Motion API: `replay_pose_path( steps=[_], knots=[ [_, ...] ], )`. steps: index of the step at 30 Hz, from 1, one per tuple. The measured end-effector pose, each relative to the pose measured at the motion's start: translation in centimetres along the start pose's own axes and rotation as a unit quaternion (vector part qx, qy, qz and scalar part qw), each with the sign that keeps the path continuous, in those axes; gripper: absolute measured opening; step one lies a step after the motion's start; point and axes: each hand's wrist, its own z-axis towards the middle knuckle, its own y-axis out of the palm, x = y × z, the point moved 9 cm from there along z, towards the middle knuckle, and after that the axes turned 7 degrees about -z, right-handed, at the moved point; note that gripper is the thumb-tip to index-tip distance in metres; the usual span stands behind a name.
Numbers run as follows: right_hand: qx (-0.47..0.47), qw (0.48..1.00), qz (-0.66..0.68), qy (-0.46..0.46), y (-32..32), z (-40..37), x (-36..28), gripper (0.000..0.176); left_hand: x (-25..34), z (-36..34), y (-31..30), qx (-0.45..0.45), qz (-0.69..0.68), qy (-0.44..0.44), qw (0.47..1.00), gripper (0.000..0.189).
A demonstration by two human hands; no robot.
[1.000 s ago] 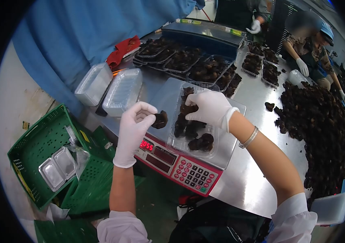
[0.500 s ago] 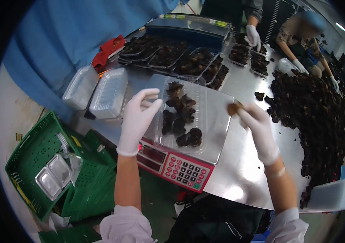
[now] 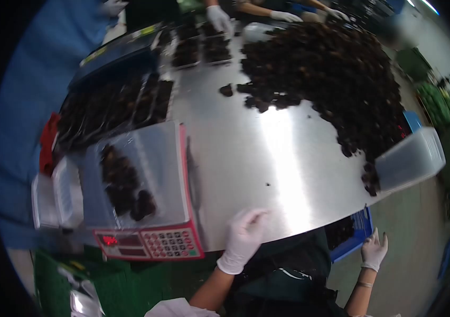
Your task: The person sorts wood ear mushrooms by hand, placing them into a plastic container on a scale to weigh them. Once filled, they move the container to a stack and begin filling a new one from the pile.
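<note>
My left hand (image 3: 245, 235), in a white glove, hovers over the front edge of the metal table; motion blurs its partly curled fingers. Lower right, my gloved right hand (image 3: 374, 251) has its fingers apart and nothing visible in them. It is beside a blue crate (image 3: 363, 232) with dark pieces inside, below the table edge. On the left, a clear plastic tray (image 3: 148, 171) of dark wood ear mushrooms (image 3: 122, 182) rests on a red-framed scale (image 3: 201, 248) with a lit red display.
A large heap of wood ear mushrooms (image 3: 325, 68) covers the far right of the table (image 3: 225, 158). Filled trays (image 3: 114, 108) stand behind the scale, stacked empty trays (image 3: 68, 193) to its left. Co-workers' gloved hands (image 3: 219, 20) are at the far side. Another tray stack (image 3: 412, 158) leans at the right edge.
My view has swung right. My left hand has left the tray for the table's front edge. My right hand has dropped beside the blue crate, and the brown mushroom piece is gone from it.
</note>
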Motion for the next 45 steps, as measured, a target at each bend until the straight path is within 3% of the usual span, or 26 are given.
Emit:
replay_pose_path(
  steps=[1, 2, 3, 4, 5, 6, 7, 8, 10, 11, 12, 13, 15, 18, 20, 22, 25, 28, 29, 32, 33, 36, 38, 40, 43, 45],
  knots=[
    [-0.033, 0.999, -0.011, 0.007, 0.7, 0.1, 0.7, 0.039, 0.6, 0.6, -0.4, 0.036, -0.021, -0.003, 0.999, 0.008],
    [-0.094, 0.99, -0.082, -0.066, 2.7, 0.0, 0.8, 0.037, 0.5, 0.8, -0.9, 0.045, -0.018, -0.004, 0.999, 0.012],
    [-0.157, 0.966, -0.153, -0.137, 6.7, -1.4, 2.1, 0.035, 0.3, 0.8, -1.5, 0.058, -0.014, -0.002, 0.998, 0.017],
    [-0.215, 0.947, -0.193, -0.144, 11.0, -3.3, 4.2, 0.033, 0.6, 0.8, -1.6, 0.051, -0.005, 0.005, 0.999, 0.017],
    [-0.274, 0.921, -0.231, -0.155, 14.9, -5.7, 6.2, 0.032, 1.5, 0.6, -2.9, 0.106, 0.016, 0.052, 0.993, 0.024],
    [-0.312, 0.778, -0.464, -0.286, 17.7, -7.0, 8.6, 0.031, 2.6, 0.2, -3.9, 0.161, 0.036, 0.098, 0.981, 0.032],
    [-0.307, 0.845, -0.434, -0.066, 21.1, -10.5, 12.0, 0.032, 3.2, 0.0, -3.9, 0.161, 0.031, 0.096, 0.982, 0.045],
    [-0.447, 0.799, -0.392, -0.087, 23.9, -13.0, 16.0, 0.036, 3.0, -0.3, -4.5, 0.199, 0.014, 0.103, 0.975, 0.045],
    [-0.627, 0.611, -0.441, -0.196, 28.8, -19.6, 20.7, 0.053, 2.9, -0.5, -4.7, 0.228, -0.004, 0.117, 0.967, 0.045],
    [-0.666, 0.536, -0.432, -0.289, 29.7, -21.6, 22.7, 0.059, 3.2, -0.7, -4.6, 0.234, -0.003, 0.129, 0.964, 0.047],
    [-0.675, 0.451, -0.476, -0.337, 30.2, -23.0, 25.2, 0.061, 3.3, -1.0, -4.5, 0.242, -0.003, 0.138, 0.96, 0.048],
    [-0.673, 0.455, -0.474, -0.339, 30.9, -22.7, 26.3, 0.061, 2.8, -1.1, -4.4, 0.238, -0.001, 0.14, 0.961, 0.048],
    [-0.659, 0.246, -0.535, -0.468, 30.8, -23.4, 29.3, 0.065, 2.4, -1.1, -3.4, 0.186, 0.129, 0.169, 0.959, 0.048],
    [-0.577, 0.28, -0.6, -0.479, 34.0, -18.4, 27.0, 0.073, 1.2, -0.8, -2.0, 0.169, 0.134, 0.089, 0.972, 0.054],
    [-0.525, 0.359, -0.664, -0.394, 36.2, -11.4, 25.3, 0.075, 0.4, -0.8, -1.5, 0.153, 0.148, 0.067, 0.975, 0.055],
    [-0.406, 0.36, -0.703, -0.459, 37.3, -5.2, 22.4, 0.076, -0.6, -1.0, -1.4, 0.137, 0.157, 0.063, 0.976, 0.055],
    [-0.303, 0.342, -0.76, -0.462, 37.3, -1.2, 19.0, 0.076, -1.5, -1.2, -1.0, 0.123, 0.17, 0.061, 0.976, 0.052],
    [-0.384, 0.36, -0.687, -0.502, 39.4, -3.6, 20.1, 0.072, -1.3, -0.7, -0.2, 0.099, 0.198, 0.066, 0.973, 0.048],
    [-0.434, 0.392, -0.655, -0.478, 40.3, -4.8, 21.3, 0.068, -1.3, -0.6, -0.1, 0.095, 0.199, 0.065, 0.973, 0.048],
    [-0.453, 0.325, -0.69, -0.462, 43.4, -8.4, 26.3, 0.066, -1.7, -0.5, 0.0, 0.075, 0.199, 0.056, 0.976, 0.048],
    [-0.447, 0.328, -0.694, -0.459, 44.0, -8.2, 27.7, 0.066, -2.0, -0.6, -0.3, 0.081, 0.189, 0.047, 0.977, 0.048],
    [-0.379, 0.333, -0.713, -0.487, 45.3, -6.3, 29.1, 0.066, -2.1, -0.6, -0.5, 0.083, 0.177, 0.03, 0.98, 0.05],
    [-0.267, 0.36, -0.766, -0.46, 46.0, -2.5, 27.0, 0.07, -2.2, -0.7, -0.5, 0.084, 0.17, 0.02, 0.982, 0.051],
    [-0.177, 0.335, -0.817, -0.435, 46.4, 0.7, 24.5, 0.075, -1.7, -0.8, -0.2, 0.078, 0.19, 0.045, 0.978, 0.052],
    [-0.129, 0.398, -0.803, -0.425, 44.2, 3.5, 21.4, 0.077, -1.3, -0.9, 0.0, 0.072, 0.193, 0.054, 0.977, 0.051],
    [-0.123, 0.401, -0.81, -0.41, 41.1, 3.2, 19.7, 0.077, -1.6, -1.0, -0.2, 0.064, 0.183, 0.055, 0.98, 0.052]
  ],
)
